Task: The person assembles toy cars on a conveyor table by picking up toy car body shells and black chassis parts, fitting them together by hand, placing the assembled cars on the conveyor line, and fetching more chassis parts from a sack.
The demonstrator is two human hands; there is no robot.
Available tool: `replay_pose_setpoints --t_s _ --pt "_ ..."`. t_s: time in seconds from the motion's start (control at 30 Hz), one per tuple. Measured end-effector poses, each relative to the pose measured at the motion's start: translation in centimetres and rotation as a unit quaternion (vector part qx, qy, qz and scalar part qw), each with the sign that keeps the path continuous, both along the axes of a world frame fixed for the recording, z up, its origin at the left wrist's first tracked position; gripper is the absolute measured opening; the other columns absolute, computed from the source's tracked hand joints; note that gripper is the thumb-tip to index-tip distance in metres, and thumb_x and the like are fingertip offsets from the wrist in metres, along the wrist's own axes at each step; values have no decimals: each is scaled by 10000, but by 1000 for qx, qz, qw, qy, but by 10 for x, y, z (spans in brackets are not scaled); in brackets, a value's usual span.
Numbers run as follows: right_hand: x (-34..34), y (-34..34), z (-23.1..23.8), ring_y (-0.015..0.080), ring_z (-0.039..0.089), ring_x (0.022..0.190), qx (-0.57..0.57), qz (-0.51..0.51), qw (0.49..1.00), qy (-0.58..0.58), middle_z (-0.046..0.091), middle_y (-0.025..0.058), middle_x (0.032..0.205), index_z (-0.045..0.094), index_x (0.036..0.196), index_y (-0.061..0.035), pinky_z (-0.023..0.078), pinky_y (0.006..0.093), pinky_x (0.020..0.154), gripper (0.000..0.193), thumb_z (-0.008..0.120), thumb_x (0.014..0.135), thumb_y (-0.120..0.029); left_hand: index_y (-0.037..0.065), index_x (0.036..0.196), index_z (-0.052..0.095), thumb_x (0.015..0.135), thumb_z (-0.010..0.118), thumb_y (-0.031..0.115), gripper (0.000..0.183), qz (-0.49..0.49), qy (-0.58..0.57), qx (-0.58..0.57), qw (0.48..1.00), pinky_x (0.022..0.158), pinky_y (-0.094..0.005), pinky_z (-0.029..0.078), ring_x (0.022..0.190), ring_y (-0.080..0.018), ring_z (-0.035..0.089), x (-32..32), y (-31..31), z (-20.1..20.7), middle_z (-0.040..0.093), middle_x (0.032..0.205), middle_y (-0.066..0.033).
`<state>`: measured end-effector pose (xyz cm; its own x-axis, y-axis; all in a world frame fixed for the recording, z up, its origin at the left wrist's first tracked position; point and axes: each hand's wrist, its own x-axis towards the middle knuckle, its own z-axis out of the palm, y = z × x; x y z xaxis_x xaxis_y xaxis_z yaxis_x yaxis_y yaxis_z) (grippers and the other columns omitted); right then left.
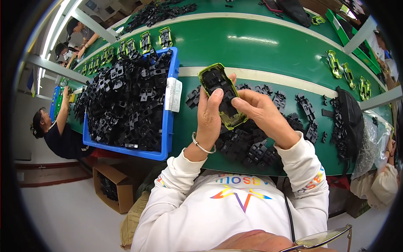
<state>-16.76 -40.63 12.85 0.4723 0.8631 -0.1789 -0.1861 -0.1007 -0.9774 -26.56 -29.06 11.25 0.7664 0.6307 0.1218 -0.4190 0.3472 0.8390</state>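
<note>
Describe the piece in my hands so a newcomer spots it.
On the green table, find the blue bin full of black parts. Right of it, the left hand and right hand hold an oblong shell. Its lime rim sets it apart from the loose black pieces nearby.

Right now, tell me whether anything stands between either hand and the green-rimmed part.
Nothing visible does: the left hand grips the part, and the right hand touches its right edge. The black pieces lie below, out of the way.
</note>
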Motion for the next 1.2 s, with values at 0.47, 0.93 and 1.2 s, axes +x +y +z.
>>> replay_pose_setpoints --t_s 0.47,0.93,1.2 --pt "15 -12 -26 47 557 758 61 -82 993 58 657 10 865 667 982 24 448 220 671 348 606 975 -319 3 1268 461 987 565 225 374 -134 116 154 972 922 -280 457 1034 -127 567 16 10 -8 596 1185 -84" --pt "56 -43 -19 134 634 857 -30 -83 994 -57 632 108 1161 528 1334 0 521 275 786 486 541 1000 -352 -75 1275 446 912 648 99 451 28 107 206 972 839 -297 521 965 -148 634 112 55 -9 649 1099 -139" --pt "97 -106 -20 117 622 855 -64 -137 985 -84 633 73 1094 576 1295 -10 508 273 781 445 552 994 -337 -42 1142 617 740 764 259 523 177 391 433 793 910 -416 495 1009 -379 652 194 225 -54 669 1085 -242"
